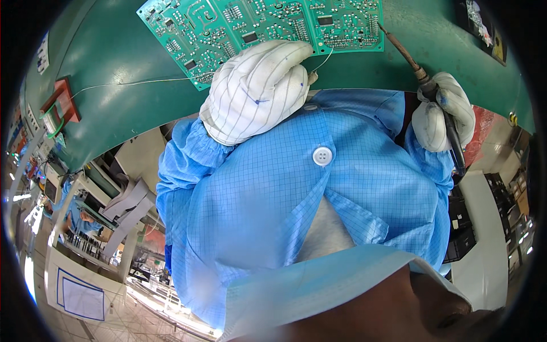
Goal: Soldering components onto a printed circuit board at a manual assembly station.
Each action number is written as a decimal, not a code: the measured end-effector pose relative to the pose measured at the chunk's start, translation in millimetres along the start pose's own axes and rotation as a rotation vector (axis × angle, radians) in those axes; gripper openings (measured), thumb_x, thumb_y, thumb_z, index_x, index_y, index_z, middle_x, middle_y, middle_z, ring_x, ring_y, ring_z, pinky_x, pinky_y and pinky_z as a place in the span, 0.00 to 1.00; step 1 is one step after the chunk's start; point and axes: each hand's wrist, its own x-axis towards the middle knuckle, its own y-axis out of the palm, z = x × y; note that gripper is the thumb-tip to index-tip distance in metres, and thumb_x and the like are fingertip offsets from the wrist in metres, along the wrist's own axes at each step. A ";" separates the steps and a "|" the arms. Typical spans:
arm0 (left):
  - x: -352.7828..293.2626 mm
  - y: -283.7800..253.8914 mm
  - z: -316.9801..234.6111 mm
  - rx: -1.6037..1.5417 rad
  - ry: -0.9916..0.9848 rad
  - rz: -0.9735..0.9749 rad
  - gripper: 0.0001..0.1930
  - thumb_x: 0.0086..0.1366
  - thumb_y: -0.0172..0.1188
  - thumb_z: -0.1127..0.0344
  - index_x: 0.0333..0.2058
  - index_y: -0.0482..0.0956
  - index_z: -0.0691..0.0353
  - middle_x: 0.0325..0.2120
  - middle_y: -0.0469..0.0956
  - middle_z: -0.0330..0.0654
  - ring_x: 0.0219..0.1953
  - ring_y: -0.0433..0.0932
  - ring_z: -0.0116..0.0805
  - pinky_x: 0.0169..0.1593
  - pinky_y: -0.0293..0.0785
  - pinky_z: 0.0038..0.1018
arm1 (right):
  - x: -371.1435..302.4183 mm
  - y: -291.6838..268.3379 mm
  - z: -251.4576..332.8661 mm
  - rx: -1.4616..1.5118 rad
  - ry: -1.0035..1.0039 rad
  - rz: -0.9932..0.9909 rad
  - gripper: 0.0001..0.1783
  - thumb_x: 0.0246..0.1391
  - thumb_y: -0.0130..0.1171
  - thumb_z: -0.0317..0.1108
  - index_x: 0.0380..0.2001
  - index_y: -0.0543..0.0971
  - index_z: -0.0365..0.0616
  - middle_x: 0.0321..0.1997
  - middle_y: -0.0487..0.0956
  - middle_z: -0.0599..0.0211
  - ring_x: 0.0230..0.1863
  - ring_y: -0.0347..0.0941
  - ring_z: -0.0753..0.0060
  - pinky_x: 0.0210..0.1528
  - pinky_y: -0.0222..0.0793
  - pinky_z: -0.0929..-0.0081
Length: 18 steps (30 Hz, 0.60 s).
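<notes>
My left hand (256, 94), in a white striped glove, is closed on a thin solder wire (327, 60). The wire's free end sticks out past the fingertips, in front of a green circuit board panel (273, 20). My right hand (445, 114), also gloved, grips a soldering iron (423, 78) by its dark handle. The iron's brownish tip reaches the right edge of the panel; I cannot tell whether it touches. Small chips and rows of solder joints cover the panel, whose far edge runs out of view.
A solder spool (52, 121) by a red stand (67, 101) is at the left, its wire running to my left hand. The panel lies on a green work surface (125, 54). A dark tray (484, 28) holds crumpled pale material at the far right.
</notes>
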 end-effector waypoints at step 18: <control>20.0 -43.2 -9.5 -0.260 0.016 0.004 0.15 0.46 0.70 0.65 0.34 0.77 0.57 0.38 0.81 0.46 0.38 0.82 0.39 0.37 0.78 0.29 | -8.1 3.7 -2.9 0.071 0.268 -0.244 0.13 0.55 0.52 0.20 0.45 0.71 0.33 0.40 0.77 0.37 0.34 0.76 0.57 0.32 0.74 0.69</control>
